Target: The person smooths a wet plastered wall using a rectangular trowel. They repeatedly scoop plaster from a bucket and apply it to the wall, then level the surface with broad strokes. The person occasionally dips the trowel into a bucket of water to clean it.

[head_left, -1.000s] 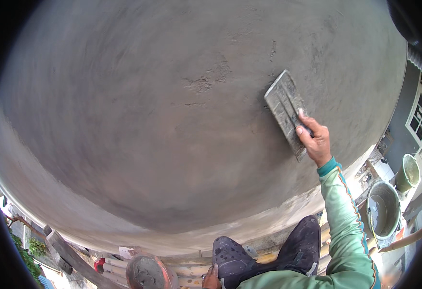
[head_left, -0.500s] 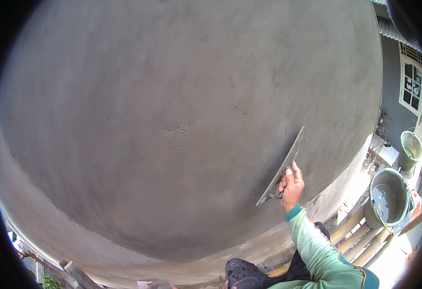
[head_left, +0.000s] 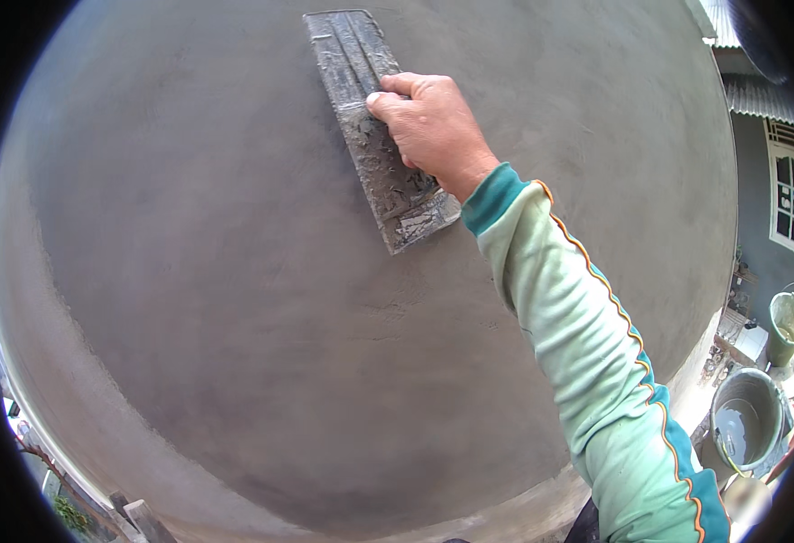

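Observation:
My right hand is closed round the handle of a plastering float. The float is long, flat and rectangular, its back ribbed and smeared with wet mortar. It lies against the grey plastered wall, high up and a little left of the middle, tilted slightly with its top end to the left. A few rough marks show in the plaster below it. The sleeve on my right arm is pale green with a teal cuff. My left hand is out of the picture.
At the right stand a bucket with greyish water in it and a smaller bucket behind. A house window shows beyond them. Wooden stubs and a branch are at the lower left.
My right hand has carried the float up and to the left across the wall, from low right to high centre. The float's back now faces me more fully, and the view has shifted.

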Demonstrator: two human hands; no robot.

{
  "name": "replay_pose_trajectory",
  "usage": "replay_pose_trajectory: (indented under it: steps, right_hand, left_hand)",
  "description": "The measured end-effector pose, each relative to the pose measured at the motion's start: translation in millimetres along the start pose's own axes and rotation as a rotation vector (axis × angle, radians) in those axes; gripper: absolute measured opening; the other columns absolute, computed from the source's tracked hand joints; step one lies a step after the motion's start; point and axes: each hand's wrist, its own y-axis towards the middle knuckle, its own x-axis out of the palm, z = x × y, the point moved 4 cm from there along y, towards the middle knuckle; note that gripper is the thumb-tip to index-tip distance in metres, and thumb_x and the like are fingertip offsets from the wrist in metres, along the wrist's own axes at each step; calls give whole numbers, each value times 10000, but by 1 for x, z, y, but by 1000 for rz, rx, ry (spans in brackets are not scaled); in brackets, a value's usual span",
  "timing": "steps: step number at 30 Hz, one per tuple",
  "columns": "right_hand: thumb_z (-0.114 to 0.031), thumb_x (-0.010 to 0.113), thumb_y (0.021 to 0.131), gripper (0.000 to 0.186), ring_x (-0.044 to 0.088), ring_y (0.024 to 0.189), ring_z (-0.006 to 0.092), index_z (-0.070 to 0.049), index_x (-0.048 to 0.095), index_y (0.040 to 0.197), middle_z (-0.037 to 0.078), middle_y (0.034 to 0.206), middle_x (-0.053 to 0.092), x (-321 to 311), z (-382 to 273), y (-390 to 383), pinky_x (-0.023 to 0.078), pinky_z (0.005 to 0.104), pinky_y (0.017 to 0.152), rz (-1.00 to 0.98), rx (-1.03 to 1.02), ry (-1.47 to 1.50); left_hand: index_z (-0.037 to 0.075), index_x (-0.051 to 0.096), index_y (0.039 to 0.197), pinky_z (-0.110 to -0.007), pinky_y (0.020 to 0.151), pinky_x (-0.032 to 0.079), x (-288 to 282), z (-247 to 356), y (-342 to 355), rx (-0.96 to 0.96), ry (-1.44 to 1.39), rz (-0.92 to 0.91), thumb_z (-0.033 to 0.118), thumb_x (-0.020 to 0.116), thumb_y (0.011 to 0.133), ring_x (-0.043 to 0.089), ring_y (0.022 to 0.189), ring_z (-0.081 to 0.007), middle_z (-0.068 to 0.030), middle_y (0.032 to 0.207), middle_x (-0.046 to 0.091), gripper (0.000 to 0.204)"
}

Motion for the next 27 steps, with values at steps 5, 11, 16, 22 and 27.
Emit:
replay_pose_trajectory:
  steps: [5,11,16,22,27]
  right_hand:
    - [-279,616,1045,396,773,1034,405,-9,666,1330,208,1071,795,116,-44,-17,624,529,927,-231,-117,-582]
    - [-330,638,1047,470,772,875,375,-121,648,1468,145,927,793,118,-5,-124,611,483,766,-574,-371,-692]
    - [-252,691,1066,498,745,1230,316,76,650,1438,250,1349,748,-74,27,3,549,389,1084,225,-260,-326]
    - [-207,661,1087,331,391,517,7,-12,703,1350,-96,701,480,-97,2,109,353,208,440,202,91,39]
    - [-197,674,1070,280,408,519,29,-13,742,1270,-65,700,513,64,-77,134,397,233,474,-58,-63,-97]
  left_hand:
    - [9,418,1650,-540,1190,413,-12,5,4,17,33,20,346,658,1064,520,1439,-456,-280,1583,537,718]
    - [12,417,1653,-537,1186,416,-12,5,-7,27,-1,90,340,657,1064,524,1434,-453,-277,1585,538,716]
    - [14,416,1654,-535,1182,418,-19,4,-8,64,-26,147,335,657,1064,526,1430,-450,-274,1586,538,714]
    - [17,415,1657,-532,1177,421,-15,-5,-7,95,-96,185,329,656,1064,529,1425,-447,-271,1589,538,712]
    - [19,414,1658,-530,1174,423,-17,-13,-7,98,-139,196,324,655,1064,532,1420,-445,-268,1590,538,711]
